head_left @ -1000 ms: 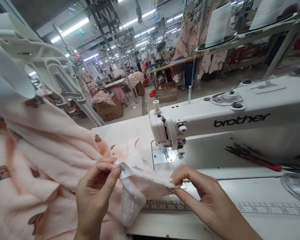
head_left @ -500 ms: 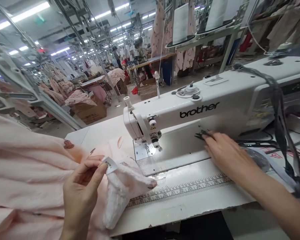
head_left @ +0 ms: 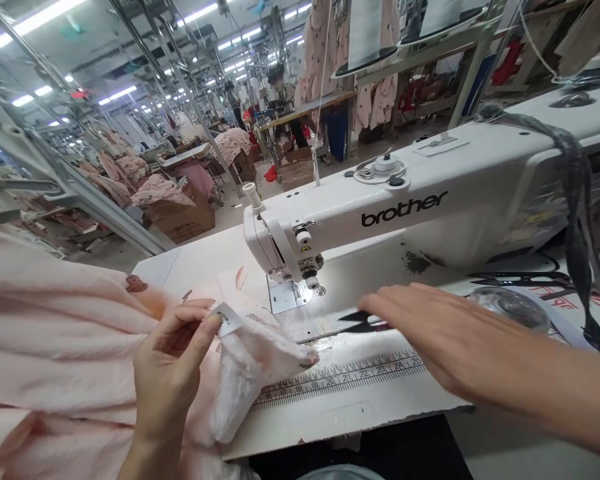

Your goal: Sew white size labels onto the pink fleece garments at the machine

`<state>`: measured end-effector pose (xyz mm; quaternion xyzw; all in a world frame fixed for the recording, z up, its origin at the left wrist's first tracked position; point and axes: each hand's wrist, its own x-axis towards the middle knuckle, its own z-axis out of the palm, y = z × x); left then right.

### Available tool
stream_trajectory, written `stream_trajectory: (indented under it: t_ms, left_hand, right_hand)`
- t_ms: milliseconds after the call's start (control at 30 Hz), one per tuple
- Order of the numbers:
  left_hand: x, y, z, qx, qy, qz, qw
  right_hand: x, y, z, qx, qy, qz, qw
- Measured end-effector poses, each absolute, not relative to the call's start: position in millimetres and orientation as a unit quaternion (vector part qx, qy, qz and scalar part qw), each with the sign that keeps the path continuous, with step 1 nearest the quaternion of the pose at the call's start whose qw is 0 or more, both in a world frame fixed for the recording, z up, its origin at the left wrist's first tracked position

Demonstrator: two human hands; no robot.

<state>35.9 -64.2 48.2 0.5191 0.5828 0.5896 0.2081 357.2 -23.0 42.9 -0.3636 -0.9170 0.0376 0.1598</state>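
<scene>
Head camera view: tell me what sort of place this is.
Probably a sewing workshop or garment factory: a sewing machine stands on the worktop, pink fabric is heaped beside it, and a large white thread cone stands behind.

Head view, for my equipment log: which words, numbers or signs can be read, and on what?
"brother": sewing machine
"18, 19, 20, 21, 22, 23, 24": printed ruler
Too small or blurred: white label in left hand, yellow sticker, carton, red writing

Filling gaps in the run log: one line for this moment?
left hand: pinches label against pink cloth | right hand: holds scissors, off cloth | sewing machine: beyond hands
</scene>
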Motion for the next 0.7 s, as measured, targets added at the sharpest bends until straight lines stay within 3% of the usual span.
stream_trajectory:
  t_ms: [133,333,700]
  left_hand:
    - [38.2,-63.9,49.1,0.524,0.572,0.594,0.214]
    - [39.1,-63.6,49.5,0.525,0.570,0.594,0.215]
    - [39.1,-64.4,48.3,0.514,0.563,0.608,0.223]
  right_hand:
    - [330.7,-34.9,74.6,-0.259,-0.954,-0.045,0.147]
    - [314.6,-26.4,74.0,-0.211,-0.963,-0.116,0.118]
    - [306.6,-30.0,69.7,-0.201,-0.971,-0.085,0.101]
